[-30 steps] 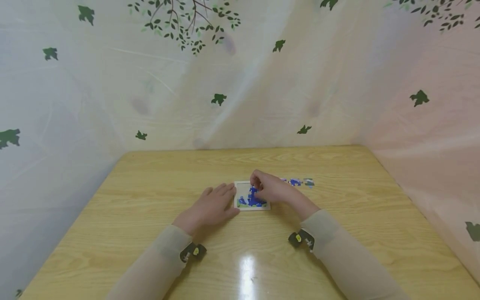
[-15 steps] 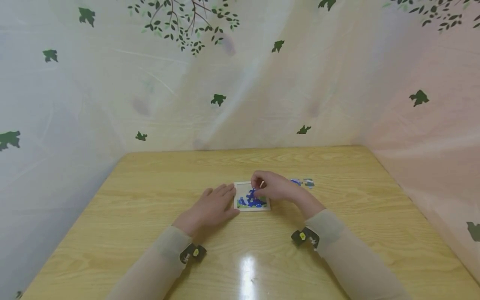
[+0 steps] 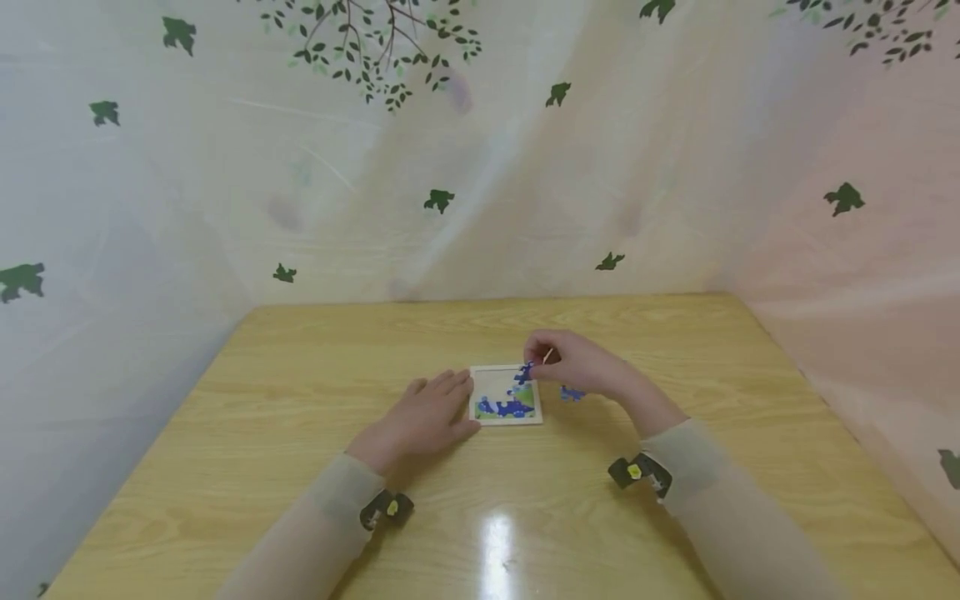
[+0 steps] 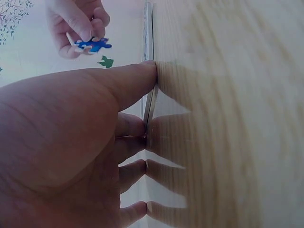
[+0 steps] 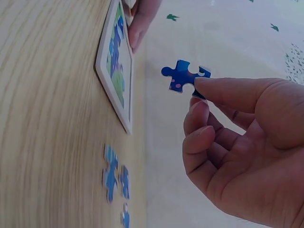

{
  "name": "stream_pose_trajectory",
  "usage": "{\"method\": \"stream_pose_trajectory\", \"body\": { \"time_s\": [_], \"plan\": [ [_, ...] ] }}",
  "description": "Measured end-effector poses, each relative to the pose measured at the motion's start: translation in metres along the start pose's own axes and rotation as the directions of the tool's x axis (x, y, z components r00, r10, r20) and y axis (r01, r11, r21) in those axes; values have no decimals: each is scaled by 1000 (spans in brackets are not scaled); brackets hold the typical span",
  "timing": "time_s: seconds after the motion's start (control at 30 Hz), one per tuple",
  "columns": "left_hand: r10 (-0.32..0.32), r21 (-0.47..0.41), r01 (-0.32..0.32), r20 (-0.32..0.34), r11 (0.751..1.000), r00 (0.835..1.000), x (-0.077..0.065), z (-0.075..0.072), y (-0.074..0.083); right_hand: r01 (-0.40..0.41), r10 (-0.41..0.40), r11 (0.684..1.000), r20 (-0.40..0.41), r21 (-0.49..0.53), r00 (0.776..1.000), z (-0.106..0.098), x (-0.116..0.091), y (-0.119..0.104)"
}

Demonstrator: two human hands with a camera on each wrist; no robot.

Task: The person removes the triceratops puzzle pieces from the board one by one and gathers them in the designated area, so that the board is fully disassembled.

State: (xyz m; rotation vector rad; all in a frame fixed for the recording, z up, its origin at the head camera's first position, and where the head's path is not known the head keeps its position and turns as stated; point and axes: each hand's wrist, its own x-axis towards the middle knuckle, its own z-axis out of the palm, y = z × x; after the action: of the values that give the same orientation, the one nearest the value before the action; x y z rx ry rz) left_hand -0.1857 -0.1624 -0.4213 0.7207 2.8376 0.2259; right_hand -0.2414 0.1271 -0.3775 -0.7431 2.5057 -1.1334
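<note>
Between thumb and fingers my right hand (image 3: 577,360) pinches a dark blue jigsaw puzzle piece (image 5: 183,76) with pink dots. It is held in the air above the right side of a white-framed puzzle tray (image 3: 506,422). Along the bottom and right of the tray lie fitted pieces (image 3: 513,408) in blue and green; its upper left shows bare backing. My left hand (image 3: 423,414) lies flat on the table with straight fingers, thumb and fingertips touching the tray's left edge. In the left wrist view the tray appears edge-on beside the left thumb (image 4: 135,80).
Loose blue puzzle pieces (image 5: 110,173) lie on the wooden table (image 3: 300,350) right of the tray; in the head view one loose piece (image 3: 572,393) shows and the right hand hides others. A leaf-printed cloth (image 3: 495,167) hangs behind the table.
My right hand has lifted the blue puzzle piece from the tray's middle and moved right and up with it. A loose piece beside the tray has come into sight. The left hand stays put.
</note>
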Motion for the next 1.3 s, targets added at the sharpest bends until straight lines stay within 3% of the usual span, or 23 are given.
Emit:
{"method": "stream_pose_trajectory", "body": {
  "time_s": [0.6, 1.3],
  "plan": [
    [6, -6, -6, -4, 1000, 1000, -1, 3, -6, -89, 85, 995, -98, -37, 992, -38, -39, 37],
    [18, -10, -18, 6, 1000, 1000, 1, -2, -3, -163, 163, 987, -35, -7, 986, -55, -56, 55]
  ]
}}
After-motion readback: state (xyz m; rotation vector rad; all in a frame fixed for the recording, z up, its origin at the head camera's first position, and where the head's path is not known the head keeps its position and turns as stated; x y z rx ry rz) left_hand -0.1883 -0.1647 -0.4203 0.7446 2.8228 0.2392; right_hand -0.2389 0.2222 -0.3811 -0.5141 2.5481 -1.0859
